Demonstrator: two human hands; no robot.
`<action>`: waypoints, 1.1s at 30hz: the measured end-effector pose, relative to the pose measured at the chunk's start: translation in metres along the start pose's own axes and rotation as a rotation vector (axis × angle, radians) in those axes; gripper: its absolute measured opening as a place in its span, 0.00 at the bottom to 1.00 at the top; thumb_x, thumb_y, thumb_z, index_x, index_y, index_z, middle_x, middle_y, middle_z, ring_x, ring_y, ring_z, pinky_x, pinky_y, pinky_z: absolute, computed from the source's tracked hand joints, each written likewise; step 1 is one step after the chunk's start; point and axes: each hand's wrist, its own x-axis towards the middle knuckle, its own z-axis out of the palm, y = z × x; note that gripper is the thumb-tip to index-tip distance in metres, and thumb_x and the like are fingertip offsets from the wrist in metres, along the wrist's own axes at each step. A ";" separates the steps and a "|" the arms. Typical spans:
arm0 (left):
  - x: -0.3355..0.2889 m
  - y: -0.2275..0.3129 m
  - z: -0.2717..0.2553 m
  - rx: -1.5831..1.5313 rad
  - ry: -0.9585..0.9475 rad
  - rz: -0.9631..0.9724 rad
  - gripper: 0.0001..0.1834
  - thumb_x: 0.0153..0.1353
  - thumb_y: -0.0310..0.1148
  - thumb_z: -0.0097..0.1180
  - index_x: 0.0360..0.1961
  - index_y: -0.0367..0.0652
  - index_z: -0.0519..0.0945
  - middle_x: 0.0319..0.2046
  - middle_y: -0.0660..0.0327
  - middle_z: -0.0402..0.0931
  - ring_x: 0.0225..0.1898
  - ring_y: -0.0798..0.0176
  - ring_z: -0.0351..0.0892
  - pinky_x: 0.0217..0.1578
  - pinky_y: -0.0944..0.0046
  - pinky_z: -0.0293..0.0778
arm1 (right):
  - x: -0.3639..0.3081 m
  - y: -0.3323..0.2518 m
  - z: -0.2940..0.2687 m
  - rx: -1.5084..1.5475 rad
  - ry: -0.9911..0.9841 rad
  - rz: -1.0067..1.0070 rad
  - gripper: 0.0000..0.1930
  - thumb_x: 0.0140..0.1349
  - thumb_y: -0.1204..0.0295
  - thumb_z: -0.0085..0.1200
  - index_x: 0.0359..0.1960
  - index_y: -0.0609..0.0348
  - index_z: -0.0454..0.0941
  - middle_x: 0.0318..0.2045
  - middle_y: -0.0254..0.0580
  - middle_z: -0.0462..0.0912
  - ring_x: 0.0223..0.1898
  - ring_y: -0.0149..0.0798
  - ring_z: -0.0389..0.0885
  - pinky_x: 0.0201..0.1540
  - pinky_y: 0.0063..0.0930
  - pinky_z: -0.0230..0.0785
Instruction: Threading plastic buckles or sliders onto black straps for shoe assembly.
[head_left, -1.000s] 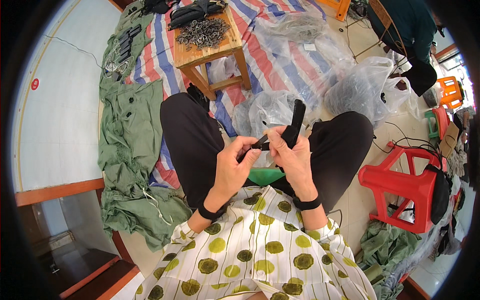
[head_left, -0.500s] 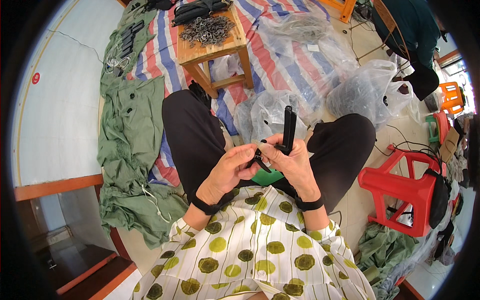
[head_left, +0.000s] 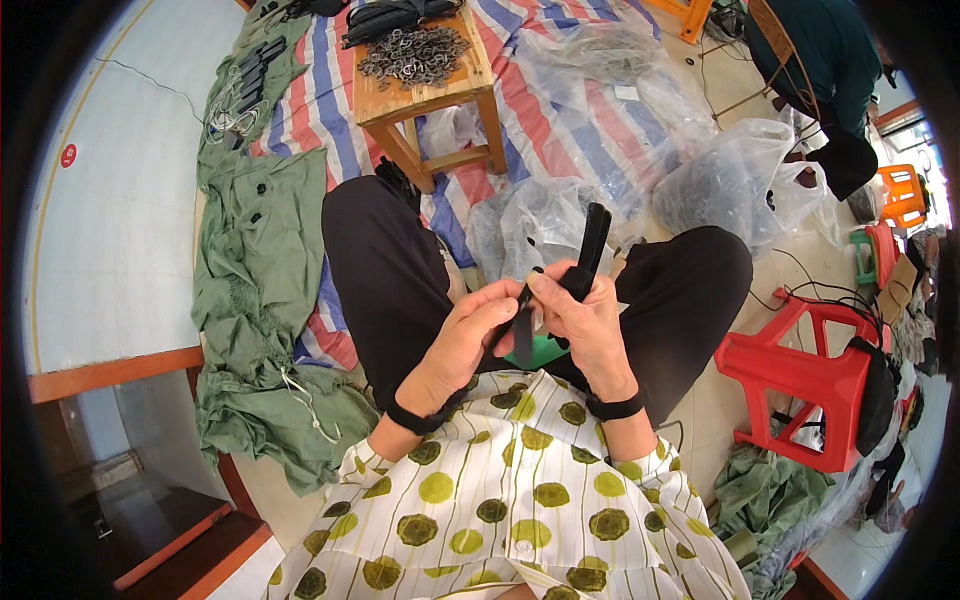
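Over my lap, my right hand [head_left: 580, 320] grips a black webbing strap [head_left: 592, 245] whose free end sticks up and away from me. My left hand [head_left: 470, 335] pinches the strap's lower end [head_left: 522, 325] just beside the right hand's fingers, and the two hands touch. Something green [head_left: 540, 352] shows under the hands, mostly hidden. Both wrists wear black bands. I sit with knees apart in black trousers.
A small wooden stool [head_left: 430, 85] ahead carries a heap of metal rings [head_left: 412, 55] and black straps. Clear plastic bags [head_left: 735, 180] lie on a striped sheet. Green cloth [head_left: 255, 290] lies to the left, a red plastic stool [head_left: 800, 375] to the right. Another person sits at far right.
The strap's free end has tilted from upright to leaning right. My left hand has slid along the strap's lower end; both hands stay over my lap.
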 end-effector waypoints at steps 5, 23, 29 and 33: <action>-0.002 -0.008 0.005 0.121 0.073 0.227 0.15 0.65 0.39 0.46 0.45 0.39 0.65 0.33 0.61 0.72 0.30 0.72 0.73 0.32 0.73 0.71 | -0.001 0.001 0.009 -0.258 0.112 -0.170 0.08 0.57 0.72 0.58 0.24 0.63 0.76 0.16 0.25 0.71 0.17 0.18 0.63 0.19 0.15 0.53; 0.000 -0.002 0.011 0.086 0.126 0.304 0.06 0.60 0.23 0.50 0.36 0.38 0.65 0.35 0.63 0.69 0.36 0.71 0.74 0.39 0.70 0.74 | -0.004 0.002 0.014 -0.321 0.116 -0.226 0.07 0.56 0.74 0.58 0.25 0.65 0.76 0.17 0.29 0.75 0.20 0.20 0.72 0.22 0.15 0.64; 0.000 -0.008 0.020 0.265 0.205 0.389 0.08 0.58 0.18 0.49 0.36 0.37 0.65 0.33 0.62 0.70 0.33 0.70 0.76 0.35 0.71 0.74 | -0.001 0.004 0.006 -0.286 0.127 -0.208 0.07 0.56 0.73 0.58 0.26 0.65 0.76 0.17 0.29 0.74 0.18 0.20 0.70 0.21 0.16 0.63; 0.000 -0.013 0.014 0.405 0.176 0.432 0.06 0.61 0.18 0.47 0.36 0.38 0.65 0.32 0.61 0.71 0.29 0.69 0.77 0.32 0.72 0.74 | -0.003 -0.002 0.006 -0.070 0.112 -0.073 0.08 0.57 0.73 0.58 0.26 0.64 0.75 0.15 0.28 0.71 0.14 0.20 0.64 0.17 0.17 0.57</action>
